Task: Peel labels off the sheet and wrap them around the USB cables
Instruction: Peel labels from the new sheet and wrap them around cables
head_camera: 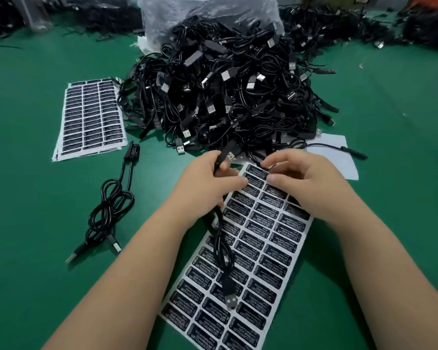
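Our left hand [208,183] grips a thin black USB cable [221,246] by its slim black end, the lead trailing down over the white sheet of glossy black rectangular labels [250,251]; our right hand [306,183] pinches at the sheet's far edge, fingers curled, though we cannot tell whether a label has lifted. Best to start one corner cleanly, keep the sheet pinned flat, hold the cable close — then wrap square. Labels read "LED CONTROLLER" — smaller lines illegible; the heap of black cables [225,97] lies just beyond the sheet.
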